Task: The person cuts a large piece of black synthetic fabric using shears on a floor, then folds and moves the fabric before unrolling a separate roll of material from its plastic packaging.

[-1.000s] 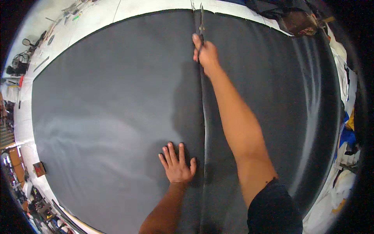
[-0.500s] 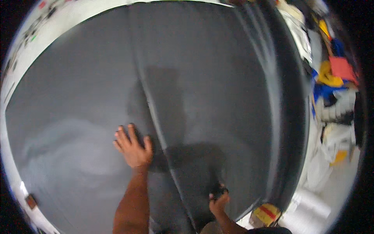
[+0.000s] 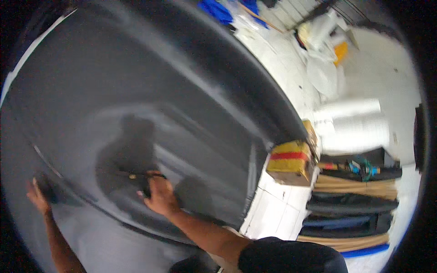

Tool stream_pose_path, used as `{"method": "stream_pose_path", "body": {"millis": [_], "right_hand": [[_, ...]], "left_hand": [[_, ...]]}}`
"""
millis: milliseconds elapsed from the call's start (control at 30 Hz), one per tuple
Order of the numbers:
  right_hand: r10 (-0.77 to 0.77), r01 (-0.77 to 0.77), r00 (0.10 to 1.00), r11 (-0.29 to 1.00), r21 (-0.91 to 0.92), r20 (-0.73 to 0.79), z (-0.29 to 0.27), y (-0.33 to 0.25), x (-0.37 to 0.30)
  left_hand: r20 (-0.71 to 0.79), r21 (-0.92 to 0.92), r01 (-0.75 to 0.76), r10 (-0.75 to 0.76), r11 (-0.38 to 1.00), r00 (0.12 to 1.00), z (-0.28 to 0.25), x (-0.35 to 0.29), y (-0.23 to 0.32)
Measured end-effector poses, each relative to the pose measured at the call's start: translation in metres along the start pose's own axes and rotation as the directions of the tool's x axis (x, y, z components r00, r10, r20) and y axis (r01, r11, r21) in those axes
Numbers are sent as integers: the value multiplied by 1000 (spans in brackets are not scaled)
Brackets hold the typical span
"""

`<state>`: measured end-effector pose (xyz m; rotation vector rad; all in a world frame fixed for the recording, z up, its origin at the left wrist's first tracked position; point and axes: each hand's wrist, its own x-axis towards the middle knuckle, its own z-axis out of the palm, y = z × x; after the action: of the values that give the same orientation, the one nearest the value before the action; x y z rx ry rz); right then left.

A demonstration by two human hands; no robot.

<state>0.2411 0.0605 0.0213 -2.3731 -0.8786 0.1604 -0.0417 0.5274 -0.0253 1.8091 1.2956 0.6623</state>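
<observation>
dark grey sheet (image 3: 104,86); yellow box (image 3: 287,168), red band (image 3: 289,155); white floor tiles (image 3: 273,209); black sleeve (image 3: 291,257); white rolls (image 3: 355,131)

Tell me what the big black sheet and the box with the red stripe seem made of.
Black sheet: probably vinyl or coated fabric, smooth and satiny; it bends into soft folds and catches pale streaks of light. Box: likely cardboard, judging by its brownish, flat, square-edged sides.

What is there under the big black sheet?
White tiled floor shows along the edge of the black sheet; whatever lies directly beneath is covered and cannot be seen.
</observation>
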Motion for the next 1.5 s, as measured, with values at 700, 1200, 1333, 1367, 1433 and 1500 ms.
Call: {"method": "stream_pose_path", "body": {"millis": [700,1200,1333,1367,1433,1500], "right_hand": [[197,-200,980,969,144,35,-317,328,-405],[651,-681,732,706,-194,-201,-309,370,-537],[620,-631,776,764,-134,-114,-313,360,-512],[626,-634,773,764,-118,-100,-316,359,-508],[628,-604,777,764,-227,48,-322,358,-499],[601,-485,751,783,-389,273,-331,364,-493]], "left_hand": [[321,502,221,-417,836,850,-75,-743,242],[212,425,80,-185,902,960,-153,-819,209],[325,429,-156,9,890,946,-112,-770,264],[339,386,-206,70,899,938,-102,-759,257],[456,179,-155,57,972,888,-88,-748,246],[456,278,-230,82,933,886,-61,-756,258]]}}
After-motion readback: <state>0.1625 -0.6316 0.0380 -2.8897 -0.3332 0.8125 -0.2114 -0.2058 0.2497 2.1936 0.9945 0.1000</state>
